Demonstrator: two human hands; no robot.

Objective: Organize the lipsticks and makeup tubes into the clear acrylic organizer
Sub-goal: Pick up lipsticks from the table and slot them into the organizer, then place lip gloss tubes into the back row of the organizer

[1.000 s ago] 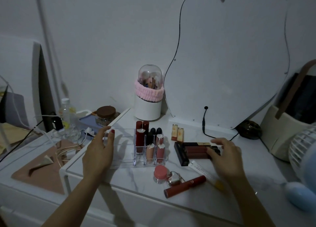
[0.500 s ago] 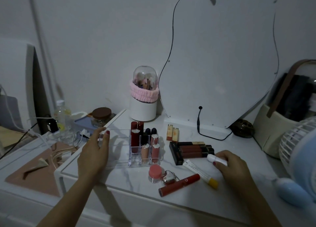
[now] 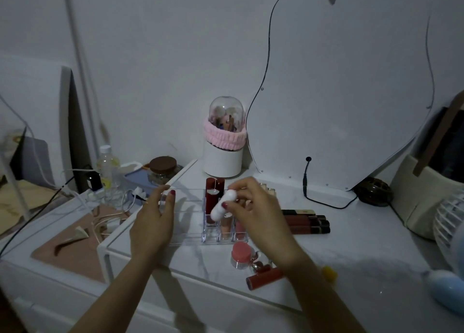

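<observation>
The task is judged partly done. The organizer (image 3: 185, 217) is seen at the centre of the tabletop (image 3: 351, 232), and only its right-hand cells are filled: tall red tubes (image 3: 213, 197) are stood at the back and peach and pink tubes (image 3: 226, 226) in front, while the wider cells on its left side are seen bare. The left hand (image 3: 153, 222) is laid against the organizer's left end, fingers nearly straight, thumb up against the clear wall, so that the box is steadied rather than gripped. A white tube (image 3: 223, 206) is pinched between thumb and fingertips of the right hand (image 3: 256, 217) and is held tilted just above the filled cells; which cell is meant cannot be told. Still left outside are a stack of dark lip tubes (image 3: 306, 222) at 3 o'clock of the organizer, a red tube (image 3: 263, 276) lying at 5 o'clock, and beside it a pink-capped jar (image 3: 240, 253) and a small metallic piece (image 3: 258, 260); a yellow cap (image 3: 329, 272) is glimpsed behind the right wrist. Several placements are therefore judged to remain. No brand, label or writing can be read anywhere: the light is dim and the print too small. A domed brush holder (image 3: 224, 147) is stood at 12 o'clock of the organizer.
</observation>
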